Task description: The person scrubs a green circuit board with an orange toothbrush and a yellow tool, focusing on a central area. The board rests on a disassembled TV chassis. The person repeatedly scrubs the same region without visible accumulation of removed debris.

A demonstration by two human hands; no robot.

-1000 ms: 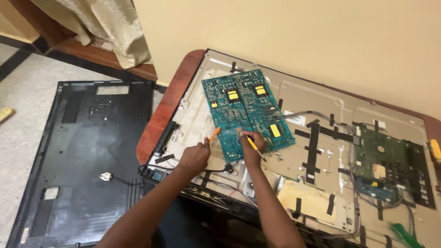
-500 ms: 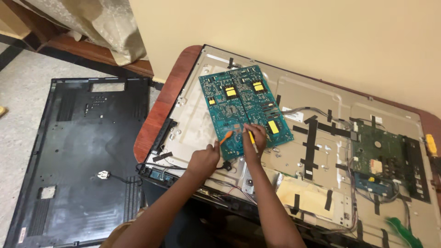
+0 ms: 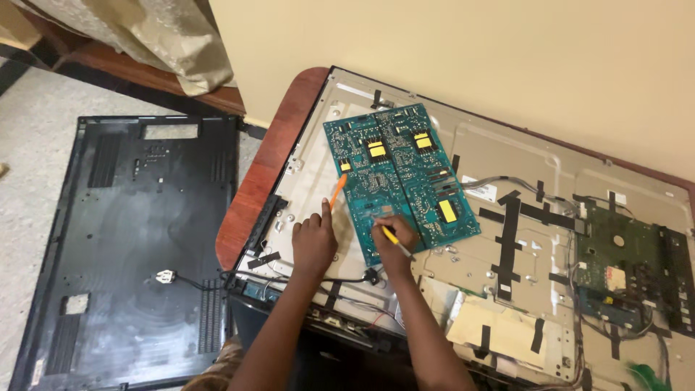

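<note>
Teal circuit board (image 3: 400, 177) with yellow components

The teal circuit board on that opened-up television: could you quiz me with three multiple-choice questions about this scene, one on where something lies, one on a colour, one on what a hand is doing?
1. Where does the black plastic back cover lie?
A. on the floor, left of the table
B. on top of the circuit board
C. leaning on the wall

2. What colour is the tool in the left hand?
A. blue
B. orange
C. white

3. What is the right hand doing?
A. resting flat and empty
B. holding a yellow-handled tool at the teal circuit board
C. lifting the curtain

Answers:
1 A, the cover lies flat on the speckled floor.
2 B, the orange tool sticks up from that hand.
3 B, the yellow-handled tool crosses its fingers at the board's lower edge.
</note>
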